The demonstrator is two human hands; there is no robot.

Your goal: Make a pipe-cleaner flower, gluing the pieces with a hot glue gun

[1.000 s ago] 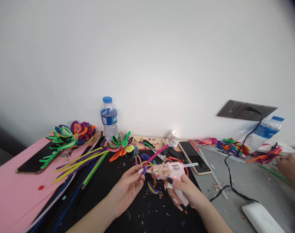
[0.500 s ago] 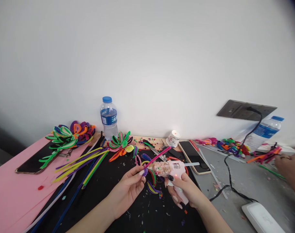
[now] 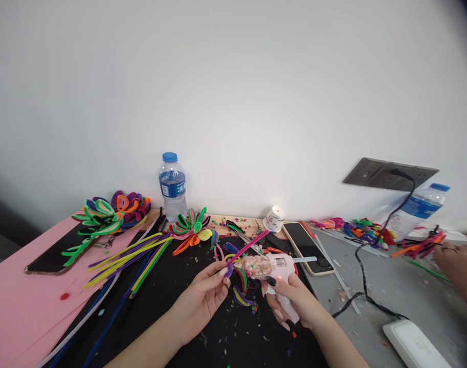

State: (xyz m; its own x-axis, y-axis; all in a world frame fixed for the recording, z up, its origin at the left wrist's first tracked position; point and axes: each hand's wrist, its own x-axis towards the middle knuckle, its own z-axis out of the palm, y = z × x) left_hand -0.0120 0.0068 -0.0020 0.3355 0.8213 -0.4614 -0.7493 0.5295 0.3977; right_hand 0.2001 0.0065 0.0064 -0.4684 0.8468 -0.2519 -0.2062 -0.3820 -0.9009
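Note:
My left hand (image 3: 204, 294) pinches a magenta pipe cleaner (image 3: 250, 246), with a purple curled piece (image 3: 229, 271) at its lower end. In my right hand (image 3: 294, 301) is a pale pink hot glue gun (image 3: 281, 268), gripped round its handle, with a clear glue stick (image 3: 305, 259) poking out the back. The gun's nozzle points left and meets the purple piece at my left fingertips; whether it touches is too small to tell. Beneath the gun lie bent pipe cleaner petals (image 3: 243, 298) and scissors (image 3: 252, 243).
Pipe cleaner flowers (image 3: 191, 227) and loose pipe cleaners (image 3: 129, 258) lie to the left. A water bottle (image 3: 172, 186), a paper cup (image 3: 274, 219) and a phone (image 3: 308, 248) stand or lie behind. At right are a black cable (image 3: 365, 286), a white box (image 3: 415, 343) and another person's hand (image 3: 458, 266).
Both my hands hold nearly the same pose. The glue gun has shifted very slightly, and the other person's hand at the right has moved a little.

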